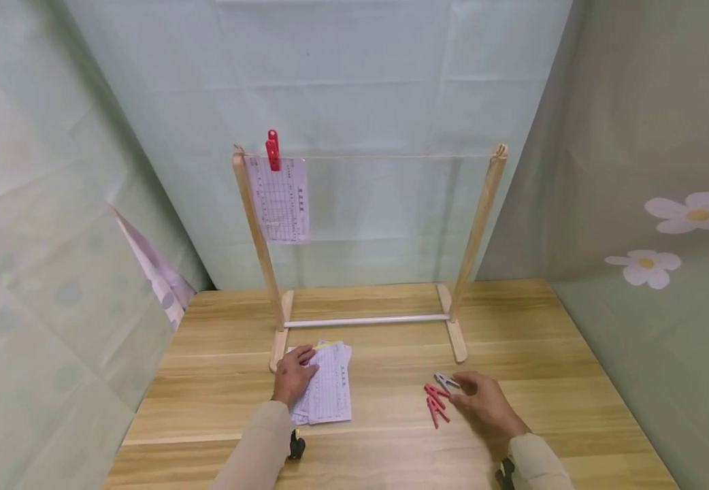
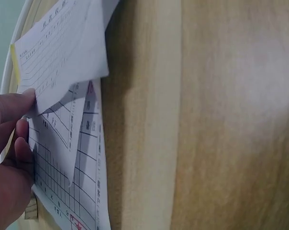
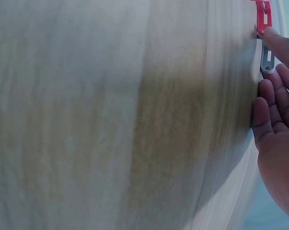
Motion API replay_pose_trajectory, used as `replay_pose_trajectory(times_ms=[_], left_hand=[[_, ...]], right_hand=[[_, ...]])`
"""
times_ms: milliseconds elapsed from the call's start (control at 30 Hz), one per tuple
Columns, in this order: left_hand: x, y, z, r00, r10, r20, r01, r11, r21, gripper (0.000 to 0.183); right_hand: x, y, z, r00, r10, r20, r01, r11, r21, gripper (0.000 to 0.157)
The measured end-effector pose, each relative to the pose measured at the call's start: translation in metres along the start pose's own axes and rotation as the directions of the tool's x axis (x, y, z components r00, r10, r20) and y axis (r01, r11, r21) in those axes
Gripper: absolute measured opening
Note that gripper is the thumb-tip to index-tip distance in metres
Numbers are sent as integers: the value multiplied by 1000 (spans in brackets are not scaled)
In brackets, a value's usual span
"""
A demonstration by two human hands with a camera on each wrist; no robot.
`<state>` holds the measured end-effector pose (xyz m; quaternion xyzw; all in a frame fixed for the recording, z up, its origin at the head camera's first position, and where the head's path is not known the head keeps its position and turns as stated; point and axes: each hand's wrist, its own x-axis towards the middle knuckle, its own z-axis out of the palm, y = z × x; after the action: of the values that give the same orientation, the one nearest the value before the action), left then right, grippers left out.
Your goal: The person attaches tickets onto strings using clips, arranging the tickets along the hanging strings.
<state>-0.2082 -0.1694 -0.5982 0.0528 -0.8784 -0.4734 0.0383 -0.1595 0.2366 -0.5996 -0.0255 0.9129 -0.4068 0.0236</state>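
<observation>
In the left wrist view, my left hand point(image 1: 294, 374) pinches the edge of a printed paper form point(image 2: 56, 52), thumb on top and fingers beneath. That form is partly raised off a small stack of similar forms point(image 1: 330, 391) on the table. My right hand point(image 1: 483, 400) is around the end of a grey clothespin point(image 1: 446, 382), thumb and fingers apart and loosely bent. Close by, to its left, lie two red clothespins point(image 1: 436, 412). Whether the right fingertips touch the grey clothespin is hard to tell.
Behind the stack stands a wooden frame point(image 1: 480, 231) with a string point(image 1: 391, 157) across its top and a white bar point(image 1: 367, 320) low down. A red clip point(image 1: 273, 151) holds one form point(image 1: 284, 204) on the string's left end. Patterned cloth surrounds the wooden table point(image 1: 385, 456).
</observation>
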Motion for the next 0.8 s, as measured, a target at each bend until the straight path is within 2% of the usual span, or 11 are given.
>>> replay_pose_trajectory(times_ms=[300, 533, 800], left_hand=[[0, 1, 3, 996, -64, -55, 62, 998, -31, 36], [-1, 2, 4, 992, -70, -104, 65, 997, -49, 34], [0, 3, 6, 982, -105, -156, 103, 994, -21, 23]], right_hand=[[1, 2, 1, 1000, -19, 0, 19, 1000, -5, 42], [2, 7, 0, 999, -51, -8, 51, 998, 34, 39], [0, 10, 1, 998, -56, -35, 58, 996, 71, 43]])
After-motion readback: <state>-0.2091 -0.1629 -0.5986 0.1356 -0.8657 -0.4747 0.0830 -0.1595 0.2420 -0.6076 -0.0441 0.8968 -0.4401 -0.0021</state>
